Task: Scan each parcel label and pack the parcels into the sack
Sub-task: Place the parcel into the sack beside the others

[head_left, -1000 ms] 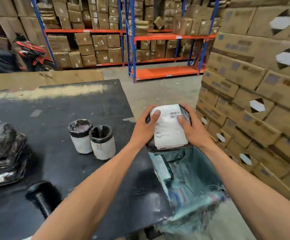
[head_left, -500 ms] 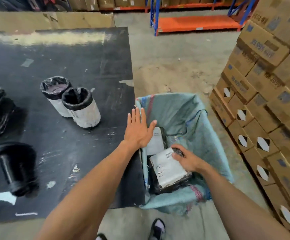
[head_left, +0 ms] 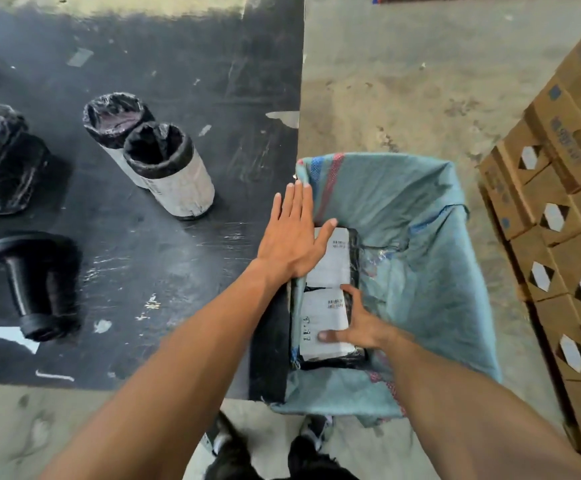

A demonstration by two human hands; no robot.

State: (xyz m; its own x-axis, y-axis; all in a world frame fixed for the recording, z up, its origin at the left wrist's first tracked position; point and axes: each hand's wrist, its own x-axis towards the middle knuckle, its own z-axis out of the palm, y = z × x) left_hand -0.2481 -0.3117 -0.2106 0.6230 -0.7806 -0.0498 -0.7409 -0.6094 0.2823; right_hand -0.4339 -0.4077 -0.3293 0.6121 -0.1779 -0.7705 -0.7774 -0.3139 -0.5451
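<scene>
A teal woven sack (head_left: 420, 209) stands open on the floor against the black table's right edge. Inside it lie two black-wrapped parcels with white labels: a near parcel (head_left: 320, 320) and a far parcel (head_left: 337, 261). My right hand (head_left: 355, 323) rests on the near parcel inside the sack, thumb and fingers around its right side. My left hand (head_left: 292, 237) hovers flat with fingers spread over the sack's left rim, holding nothing. Two cylindrical parcels (head_left: 164, 168) with white labels stand on the table. More black-wrapped parcels (head_left: 1, 161) lie at the table's left edge.
A black handheld scanner (head_left: 36, 285) lies on the black table (head_left: 185, 81). Stacked cardboard boxes (head_left: 559, 220) rise close to the right of the sack. Concrete floor (head_left: 403, 81) stretches beyond it. My shoes (head_left: 268, 445) show below.
The parcel held up in both hands a second ago has gone down into the sack. My left hand let go and spread flat; my right hand pushed the parcel against the sack's near left side.
</scene>
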